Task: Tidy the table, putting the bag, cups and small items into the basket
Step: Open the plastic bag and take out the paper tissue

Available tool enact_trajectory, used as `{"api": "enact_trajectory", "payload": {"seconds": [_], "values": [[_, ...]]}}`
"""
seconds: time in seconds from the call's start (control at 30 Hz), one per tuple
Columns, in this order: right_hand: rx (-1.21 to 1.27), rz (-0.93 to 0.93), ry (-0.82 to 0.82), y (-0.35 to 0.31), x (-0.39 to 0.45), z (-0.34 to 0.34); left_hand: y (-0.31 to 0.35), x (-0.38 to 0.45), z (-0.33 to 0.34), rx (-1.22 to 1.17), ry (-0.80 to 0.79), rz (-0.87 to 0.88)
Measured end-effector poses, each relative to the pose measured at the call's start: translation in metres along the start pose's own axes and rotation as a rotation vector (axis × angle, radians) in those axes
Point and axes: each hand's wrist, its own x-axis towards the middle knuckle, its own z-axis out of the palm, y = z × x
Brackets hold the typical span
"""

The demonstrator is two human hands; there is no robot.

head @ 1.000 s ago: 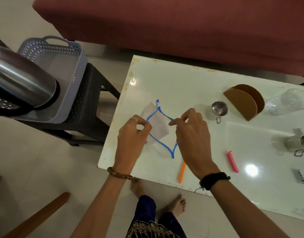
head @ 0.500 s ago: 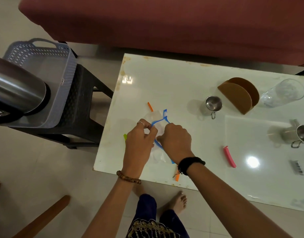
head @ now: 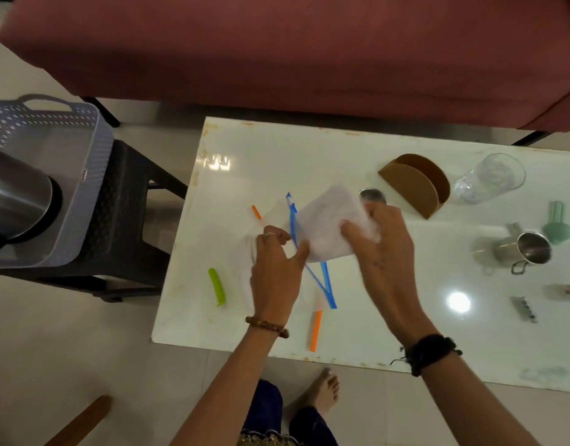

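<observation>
A clear zip bag with a blue zip edge (head: pixel 325 226) is lifted above the white table (head: pixel 270 156). My left hand (head: pixel 275 272) pinches its near edge by the blue strip, and my right hand (head: pixel 381 249) grips the bag's bunched far side. The grey basket (head: pixel 93 162) stands on a dark stool at the left with a steel kettle (head: pixel 16 204) in it. A small steel cup (head: pixel 370 195) peeks out behind my right hand. A steel mug (head: pixel 524 252) lies on its side at the right. A clear glass (head: pixel 489 178) lies at the far right.
A green clip (head: pixel 216 286) and two orange clips (head: pixel 315 329) (head: pixel 256 212) lie near the table's left end. A brown half-round holder (head: pixel 415 185), a green utensil (head: pixel 555 225) and a small metal piece (head: pixel 524 309) sit on the right. A maroon sofa (head: pixel 277 49) runs behind.
The bag was spread open between both hands, then drawn together. Now my right hand has gathered its far side and lifted it to the right, and the clips under it show.
</observation>
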Motion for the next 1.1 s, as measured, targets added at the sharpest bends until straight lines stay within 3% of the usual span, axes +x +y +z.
{"api": "enact_trajectory", "payload": {"seconds": [0.1,0.2,0.37,0.43,0.53,0.73,0.9,1.1], "values": [[0.093,-0.012,0.071,0.006,0.007,-0.019,0.006,0.003,0.026,-0.233,-0.191,-0.211],[0.081,-0.064,0.064,0.008,0.009,-0.027,0.015,0.006,0.043,-0.434,-0.276,-0.320],[-0.118,-0.194,-0.308,0.014,-0.007,-0.028,0.030,0.006,0.035,-1.162,-0.590,-0.484],[-0.223,-0.226,-0.438,0.021,-0.017,-0.028,0.031,0.007,0.029,-1.293,-0.687,-0.507],[-0.183,-0.169,-0.511,0.027,-0.028,-0.029,0.029,0.009,0.028,-1.271,-0.717,-0.508],[0.227,0.078,-0.216,0.029,-0.020,-0.018,0.025,0.008,0.031,-1.204,-0.687,-0.471],[0.370,0.211,-0.206,0.029,-0.016,-0.004,0.033,-0.001,0.034,-1.066,-0.623,-0.408],[0.519,0.356,-0.131,0.036,-0.011,-0.010,0.033,-0.003,0.028,-1.146,-0.615,-0.372]]}}
